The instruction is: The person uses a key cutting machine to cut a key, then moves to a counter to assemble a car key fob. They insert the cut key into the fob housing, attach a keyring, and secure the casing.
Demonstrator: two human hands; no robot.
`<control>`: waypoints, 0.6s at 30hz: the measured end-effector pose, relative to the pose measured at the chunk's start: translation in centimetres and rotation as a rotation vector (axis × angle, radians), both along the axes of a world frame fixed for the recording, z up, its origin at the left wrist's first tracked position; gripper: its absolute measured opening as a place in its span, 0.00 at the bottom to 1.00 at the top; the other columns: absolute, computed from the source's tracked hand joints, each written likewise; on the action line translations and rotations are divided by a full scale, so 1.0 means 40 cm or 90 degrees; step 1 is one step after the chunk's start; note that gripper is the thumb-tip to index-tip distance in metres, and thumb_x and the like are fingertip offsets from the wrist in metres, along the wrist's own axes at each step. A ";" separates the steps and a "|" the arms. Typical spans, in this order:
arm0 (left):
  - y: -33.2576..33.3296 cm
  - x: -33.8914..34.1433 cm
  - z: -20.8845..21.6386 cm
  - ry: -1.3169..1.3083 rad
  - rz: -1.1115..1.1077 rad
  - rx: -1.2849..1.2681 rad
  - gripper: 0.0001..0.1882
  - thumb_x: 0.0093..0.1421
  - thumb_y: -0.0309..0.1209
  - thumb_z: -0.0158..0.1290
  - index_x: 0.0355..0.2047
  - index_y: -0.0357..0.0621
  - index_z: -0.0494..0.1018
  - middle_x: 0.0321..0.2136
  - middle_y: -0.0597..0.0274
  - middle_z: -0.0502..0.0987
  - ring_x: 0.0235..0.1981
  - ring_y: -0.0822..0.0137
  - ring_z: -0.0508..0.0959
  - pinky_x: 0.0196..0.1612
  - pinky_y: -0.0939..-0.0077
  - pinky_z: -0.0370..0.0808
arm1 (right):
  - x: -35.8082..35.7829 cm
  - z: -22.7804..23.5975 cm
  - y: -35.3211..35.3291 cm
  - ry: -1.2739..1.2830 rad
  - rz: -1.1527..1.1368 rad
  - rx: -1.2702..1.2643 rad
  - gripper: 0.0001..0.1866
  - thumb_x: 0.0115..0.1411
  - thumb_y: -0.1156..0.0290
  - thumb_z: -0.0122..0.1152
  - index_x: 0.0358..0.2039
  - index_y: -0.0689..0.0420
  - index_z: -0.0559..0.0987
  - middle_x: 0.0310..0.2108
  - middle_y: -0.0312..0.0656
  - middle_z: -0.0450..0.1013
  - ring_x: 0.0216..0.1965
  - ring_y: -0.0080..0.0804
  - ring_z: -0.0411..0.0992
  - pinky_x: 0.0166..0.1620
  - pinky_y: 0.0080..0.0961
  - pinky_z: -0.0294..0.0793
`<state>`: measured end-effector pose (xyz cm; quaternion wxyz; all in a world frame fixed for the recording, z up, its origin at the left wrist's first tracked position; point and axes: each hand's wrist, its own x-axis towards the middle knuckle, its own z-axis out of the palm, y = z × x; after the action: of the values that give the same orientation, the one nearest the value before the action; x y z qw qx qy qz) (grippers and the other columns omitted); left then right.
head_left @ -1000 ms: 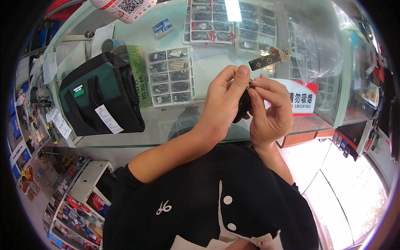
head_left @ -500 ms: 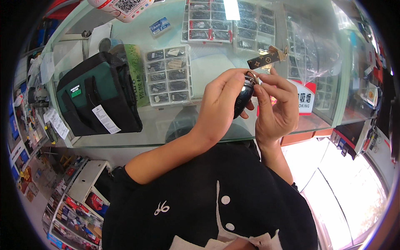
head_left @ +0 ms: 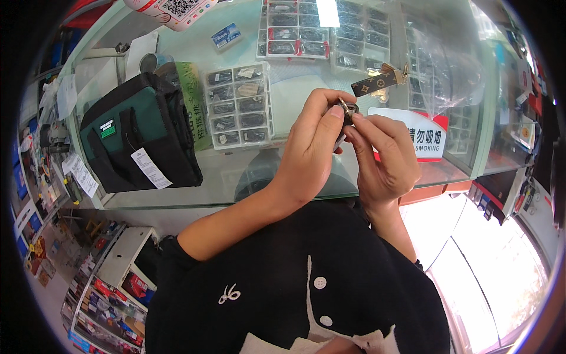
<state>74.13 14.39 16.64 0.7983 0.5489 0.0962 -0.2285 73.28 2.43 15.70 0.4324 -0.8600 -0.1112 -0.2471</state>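
Both hands are close together over the front of a glass counter. My left hand (head_left: pixel 309 138) is closed around a dark car key fob (head_left: pixel 349 113), with its thumb across the top end. A metal split ring (head_left: pixel 343 105) shows beside that thumb. My right hand (head_left: pixel 389 156) has thumb and fingertips pinched at the fob's top end, close by the ring. The fingers hide most of the fob, and I cannot make out exactly what the right fingertips grip. Just beyond lies a brown patterned strap keychain (head_left: pixel 367 85) with gold-coloured fittings.
Clear compartment boxes of key fobs (head_left: pixel 238 106) lie at the counter's middle, others farther back. A green and black tool bag (head_left: pixel 138 135) stands left. To the right are a no-smoking sign (head_left: pixel 427 135) and clear plastic wrap (head_left: pixel 451 76). The glass counter's front edge (head_left: pixel 236 205) runs near me.
The fob has turned in my left hand, so its buttoned face no longer shows. Both hands have shifted slightly left, uncovering more of the sign.
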 end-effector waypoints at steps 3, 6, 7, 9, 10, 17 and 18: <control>-0.006 0.002 -0.009 -0.042 0.018 -0.041 0.15 0.64 0.29 0.32 0.47 0.36 0.62 0.39 0.57 0.71 0.37 0.74 0.70 0.42 0.80 0.67 | -0.001 0.000 0.001 -0.007 0.008 0.008 0.14 0.37 0.83 0.67 0.30 0.63 0.78 0.26 0.44 0.73 0.26 0.32 0.71 0.27 0.20 0.70; -0.008 0.002 -0.012 -0.102 0.010 -0.073 0.15 0.64 0.29 0.31 0.48 0.36 0.60 0.43 0.52 0.69 0.43 0.69 0.69 0.49 0.77 0.65 | -0.010 0.007 0.003 0.012 -0.012 0.033 0.14 0.38 0.83 0.67 0.29 0.63 0.78 0.26 0.45 0.73 0.26 0.32 0.72 0.27 0.20 0.70; -0.009 0.002 -0.012 -0.122 0.000 -0.081 0.15 0.64 0.29 0.31 0.48 0.35 0.59 0.45 0.50 0.68 0.45 0.68 0.69 0.51 0.76 0.64 | -0.012 0.010 0.003 0.013 -0.014 0.035 0.14 0.38 0.83 0.67 0.29 0.63 0.78 0.26 0.45 0.73 0.26 0.32 0.72 0.27 0.20 0.70; -0.012 -0.003 -0.008 -0.111 0.020 -0.124 0.15 0.64 0.28 0.31 0.49 0.35 0.57 0.47 0.48 0.67 0.46 0.67 0.69 0.51 0.74 0.63 | -0.012 0.013 0.003 -0.005 -0.016 0.046 0.13 0.38 0.83 0.68 0.28 0.64 0.77 0.26 0.45 0.73 0.26 0.32 0.72 0.26 0.21 0.70; -0.013 -0.004 -0.007 -0.112 0.029 -0.148 0.16 0.63 0.28 0.31 0.50 0.35 0.56 0.48 0.47 0.66 0.46 0.66 0.69 0.52 0.74 0.63 | -0.011 0.013 0.004 -0.024 -0.016 0.056 0.13 0.37 0.84 0.68 0.28 0.64 0.77 0.26 0.45 0.73 0.25 0.32 0.72 0.26 0.21 0.70; -0.005 0.002 -0.018 -0.183 0.021 -0.190 0.16 0.60 0.25 0.38 0.48 0.36 0.55 0.48 0.44 0.66 0.46 0.66 0.68 0.51 0.71 0.63 | -0.011 0.022 0.003 -0.061 -0.022 0.086 0.13 0.37 0.84 0.68 0.26 0.64 0.76 0.24 0.45 0.71 0.25 0.34 0.71 0.26 0.22 0.70; -0.004 0.001 -0.020 -0.194 0.026 -0.193 0.16 0.58 0.24 0.40 0.47 0.36 0.56 0.48 0.46 0.66 0.45 0.68 0.68 0.50 0.73 0.64 | -0.013 0.024 0.001 -0.050 -0.029 0.097 0.13 0.37 0.84 0.68 0.26 0.64 0.76 0.25 0.44 0.72 0.25 0.33 0.71 0.27 0.22 0.69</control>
<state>74.17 14.24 15.83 0.8816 0.4486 -0.0497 -0.1384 72.77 2.47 16.67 0.4859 -0.8166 -0.0892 -0.2985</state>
